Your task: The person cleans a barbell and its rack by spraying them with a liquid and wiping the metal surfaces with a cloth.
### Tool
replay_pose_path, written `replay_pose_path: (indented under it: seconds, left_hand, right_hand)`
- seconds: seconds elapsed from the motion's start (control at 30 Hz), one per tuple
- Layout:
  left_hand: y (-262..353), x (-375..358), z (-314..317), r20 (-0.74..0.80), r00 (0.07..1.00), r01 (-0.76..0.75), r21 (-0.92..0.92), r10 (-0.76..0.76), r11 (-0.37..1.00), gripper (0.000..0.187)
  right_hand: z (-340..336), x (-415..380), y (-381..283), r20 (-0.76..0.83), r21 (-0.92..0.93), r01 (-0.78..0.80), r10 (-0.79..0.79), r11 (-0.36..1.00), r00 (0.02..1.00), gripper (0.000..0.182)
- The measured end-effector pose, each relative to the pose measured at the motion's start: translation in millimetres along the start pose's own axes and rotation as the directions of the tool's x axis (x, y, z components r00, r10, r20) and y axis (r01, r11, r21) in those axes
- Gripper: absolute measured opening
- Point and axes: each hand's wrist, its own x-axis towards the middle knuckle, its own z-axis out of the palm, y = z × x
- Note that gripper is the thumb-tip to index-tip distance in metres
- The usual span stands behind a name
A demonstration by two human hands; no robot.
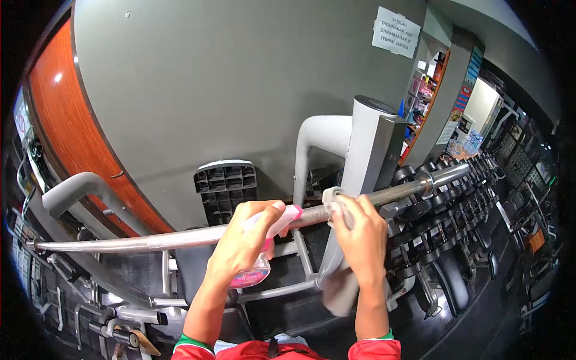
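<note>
A long metal barbell bar runs across the view in front of me, its thicker sleeve end at the right. My left hand is wrapped round a spray bottle with pink liquid and a white and pink trigger head. The nozzle points right, close to the bar. My right hand is closed on a greyish cloth, which touches the bar right of the nozzle. Part of the cloth hangs below that hand, blurred.
A grey machine post rises behind the bar. Racks of dumbbells line the right side. A black plastic step leans at the grey wall. An orange-brown door is at left, with gym frames below.
</note>
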Motion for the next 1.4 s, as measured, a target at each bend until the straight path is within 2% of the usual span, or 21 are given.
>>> replay_pose_path:
  seconds: [0.03, 0.07, 0.13, 0.23, 0.3, 0.33, 0.43, 0.53, 0.6, 0.7, 0.77, 0.87, 0.97, 1.03, 1.1, 1.2, 1.23, 1.33, 1.4]
  left_hand:
    - [-3.3, 0.9, -0.6, -0.004, 1.0, -0.001, -0.002, 0.001, 1.0, 0.045]
    - [-3.1, 1.6, 1.5, -0.03, 0.997, -0.076, 0.011, 0.076, 0.997, 0.047]
    - [-3.0, 2.2, 5.2, -0.076, 0.971, -0.224, 0.044, 0.227, 0.974, 0.053]
    - [-6.0, 0.8, 6.1, -0.084, 0.964, -0.239, 0.129, 0.251, 0.962, 0.052]
    - [-1.1, -2.7, 8.4, -0.089, 0.97, -0.21, 0.153, 0.225, 0.966, 0.051]
    - [1.9, -4.4, 9.3, -0.093, 0.975, -0.181, 0.179, 0.2, 0.967, 0.05]
    - [4.8, -8.1, 11.6, -0.09, 0.982, -0.148, 0.186, 0.167, 0.971, 0.047]
    - [1.3, -8.2, 14.6, -0.124, 0.969, -0.189, 0.182, 0.213, 0.965, 0.039]
    - [-0.9, -6.4, 14.3, -0.127, 0.97, -0.188, 0.156, 0.209, 0.97, 0.04]
    - [-1.8, -7.2, 15.7, -0.142, 0.966, -0.195, 0.143, 0.215, 0.97, 0.04]
    - [-2.4, -7.1, 15.7, -0.154, 0.961, -0.204, 0.158, 0.228, 0.966, 0.04]
    - [-3.3, -5.3, 13.8, -0.137, 0.969, -0.183, 0.145, 0.203, 0.972, 0.039]
    - [-4.5, -5.6, 14.3, -0.135, 0.972, -0.166, 0.179, 0.191, 0.97, 0.039]
    - [-9.8, -3.4, 14.3, -0.129, 0.94, -0.26, 0.329, 0.316, 0.908, 0.039]
    - [-9.2, -4.4, 18.0, -0.155, 0.941, -0.241, 0.319, 0.301, 0.917, 0.038]
    - [-12.2, -3.6, 19.8, -0.175, 0.93, -0.252, 0.338, 0.324, 0.907, 0.038]
    - [-13.7, -2.4, 20.0, -0.173, 0.917, -0.279, 0.363, 0.358, 0.889, 0.037]
    - [-16.2, -1.7, 22.2, -0.161, 0.89, -0.327, 0.43, 0.428, 0.842, 0.037]
    - [-17.9, -0.2, 24.3, -0.177, 0.892, -0.313, 0.424, 0.417, 0.85, 0.038]
  right_hand:
    - [5.1, 1.9, -4.1, 0.036, 0.008, 0.072, -0.072, 0.997, 0.997, 0.021]
    - [8.8, 3.6, -7.3, 0.072, 0.018, 0.143, -0.144, 0.99, 0.987, 0.021]
    - [18.4, 6.3, -10.5, 0.159, 0.15, 0.287, -0.31, 0.946, 0.937, 0.024]
    - [18.4, 14.5, -13.2, 0.168, 0.192, 0.325, -0.357, 0.926, 0.919, 0.022]
    - [3.8, 22.7, -3.4, 0.264, 0.121, 0.212, -0.237, 0.97, 0.935, 0.021]
    - [-3.6, 25.9, -2.3, 0.246, 0.087, 0.131, -0.149, 0.988, 0.958, 0.02]
    - [-25.0, 33.6, 12.9, 0.188, -0.046, 0.053, -0.043, 0.998, 0.981, 0.018]
    - [-16.5, 29.1, 10.2, 0.157, 0.016, 0.02, -0.022, 1.0, 0.987, 0.018]
    - [-6.6, 19.3, -6.0, 0.165, 0.099, 0.133, -0.148, 0.986, 0.975, 0.017]
    - [12.9, 0.5, -20.2, 0.21, 0.184, 0.14, -0.178, 0.973, 0.961, 0.019]
    - [18.3, -6.3, -19.0, 0.136, 0.256, 0.157, -0.196, 0.954, 0.971, 0.024]
    - [10.5, -12.2, -0.9, 0.054, 0.23, 0.112, -0.127, 0.967, 0.99, 0.027]
    - [-3.6, -13.0, 13.4, -0.063, 0.085, -0.023, 0.028, 0.996, 0.998, 0.025]
    - [-2.4, -14.0, 18.9, -0.114, 0.055, -0.079, 0.084, 0.995, 0.99, 0.025]
    - [-0.1, -15.7, 19.8, -0.179, 0.106, -0.104, 0.122, 0.989, 0.976, 0.024]
    - [16.3, -26.9, 0.3, -0.097, 0.208, -0.057, 0.078, 0.976, 0.992, 0.026]
    - [25.4, -32.0, -4.2, -0.112, 0.271, 0.011, 0.02, 0.963, 0.994, 0.028]
    - [39.0, -41.8, -5.5, -0.164, 0.346, 0.08, -0.024, 0.935, 0.986, 0.03]
    - [37.1, -41.2, 8.0, -0.191, 0.274, 0.052, 0.001, 0.96, 0.982, 0.028]
